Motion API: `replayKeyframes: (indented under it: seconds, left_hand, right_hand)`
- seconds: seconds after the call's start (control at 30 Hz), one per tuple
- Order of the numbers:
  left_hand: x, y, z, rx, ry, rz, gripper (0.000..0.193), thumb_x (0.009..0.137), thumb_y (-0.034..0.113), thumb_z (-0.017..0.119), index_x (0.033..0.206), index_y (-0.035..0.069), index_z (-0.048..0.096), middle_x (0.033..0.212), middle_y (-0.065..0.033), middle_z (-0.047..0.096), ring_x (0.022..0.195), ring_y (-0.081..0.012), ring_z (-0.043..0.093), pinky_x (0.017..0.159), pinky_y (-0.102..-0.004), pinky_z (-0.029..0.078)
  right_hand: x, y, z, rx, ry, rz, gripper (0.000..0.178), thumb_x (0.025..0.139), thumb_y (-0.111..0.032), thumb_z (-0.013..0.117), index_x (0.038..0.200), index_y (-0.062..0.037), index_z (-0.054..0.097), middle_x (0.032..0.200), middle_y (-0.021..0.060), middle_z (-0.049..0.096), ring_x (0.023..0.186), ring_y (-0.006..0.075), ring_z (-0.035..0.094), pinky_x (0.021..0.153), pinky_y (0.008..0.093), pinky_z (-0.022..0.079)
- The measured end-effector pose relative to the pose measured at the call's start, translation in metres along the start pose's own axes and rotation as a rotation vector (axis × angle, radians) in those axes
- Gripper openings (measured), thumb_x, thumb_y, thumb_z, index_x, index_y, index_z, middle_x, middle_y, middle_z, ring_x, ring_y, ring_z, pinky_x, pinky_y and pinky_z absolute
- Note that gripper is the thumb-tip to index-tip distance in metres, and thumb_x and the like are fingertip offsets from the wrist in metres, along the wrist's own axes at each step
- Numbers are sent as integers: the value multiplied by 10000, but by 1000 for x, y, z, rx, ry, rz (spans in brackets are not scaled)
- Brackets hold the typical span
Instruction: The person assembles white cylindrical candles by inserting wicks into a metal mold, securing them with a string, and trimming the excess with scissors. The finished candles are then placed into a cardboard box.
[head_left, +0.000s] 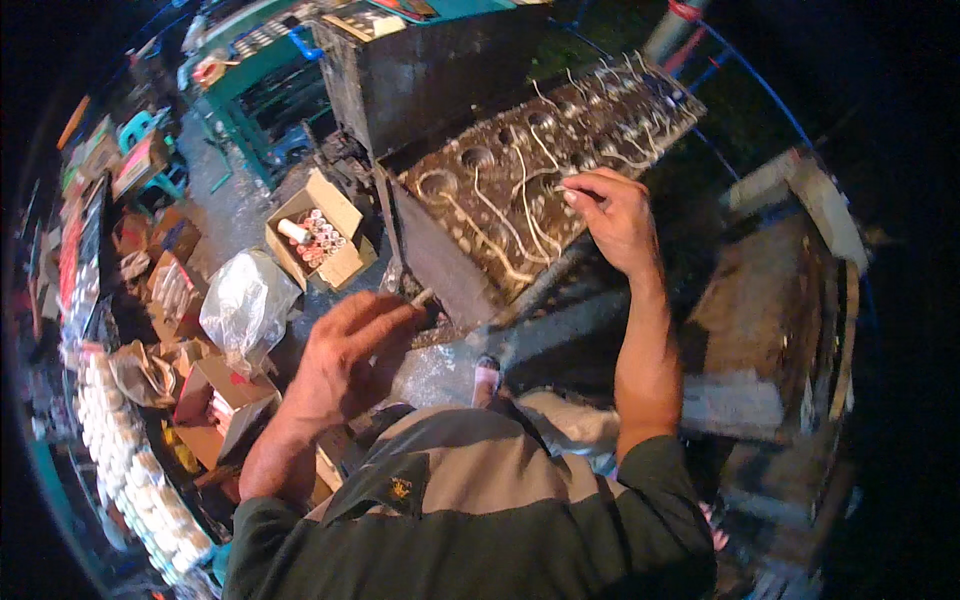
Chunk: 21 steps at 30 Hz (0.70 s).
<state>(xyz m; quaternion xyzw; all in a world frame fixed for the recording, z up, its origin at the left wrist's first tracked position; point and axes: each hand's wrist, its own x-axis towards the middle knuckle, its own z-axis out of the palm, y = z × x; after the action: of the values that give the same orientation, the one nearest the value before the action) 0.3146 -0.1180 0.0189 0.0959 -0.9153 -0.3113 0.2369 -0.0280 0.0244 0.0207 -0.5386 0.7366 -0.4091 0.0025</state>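
Observation:
A brown, wax-spattered metal mould (500, 225) with round holes slopes away in front of me. Several pale cords (490, 215), which look like wicks, trail out of the holes and over its surface. My right hand (615, 220) is above the mould's near right edge, thumb and forefinger pinched on what looks like the end of one cord. Lower and to the left, my left hand (350, 345) hovers beside the mould's dark side plate with its fingers bent. A small pale stick-like piece (424, 298) shows at its fingertips; whether it is gripped is unclear.
An open carton (350, 205) of white and pinkish cylinders stands left of the mould, beside a clear plastic bag (248, 305). Another carton (225, 405) and a long stack of white rolls (140, 470) lie farther left. A wooden structure (760, 310) stands at the right.

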Motion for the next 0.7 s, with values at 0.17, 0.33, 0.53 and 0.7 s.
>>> replayKeyframes:
  seconds: [0.17,0.33,0.53,0.7]
  left_hand:
    - [100,-5,18,198,-29,72,266,845,-41,660,1090,37,728,1035,-169,688,938,-364,685,835,-441,567]
    - [161,-59,60,439,-52,524,330,801,113,693,1128,69,708,1106,-168,643,1047,-368,606,881,-476,519]
    - [166,-74,76,111,-265,375,169,783,168,679,867,33,737,1260,-180,633,1157,-382,546,956,-487,476]
    - [159,-85,89,178,-361,252,254,835,145,647,1052,19,682,1213,-169,640,1151,-369,543,977,-488,449]
  right_hand:
    - [89,93,24,69,-525,-359,346,812,28,725,1143,-53,781,1035,100,682,1007,225,662,884,330,539]
    - [119,114,38,158,-698,-495,217,821,4,743,1035,-31,751,1035,86,655,1004,250,629,889,354,515]
    - [125,102,38,307,-676,-45,111,978,-73,651,1081,-44,622,945,39,644,886,132,597,826,311,521]
    - [178,77,2,4,-1098,-407,350,882,-152,763,1205,-42,685,985,15,697,924,122,634,838,327,526]
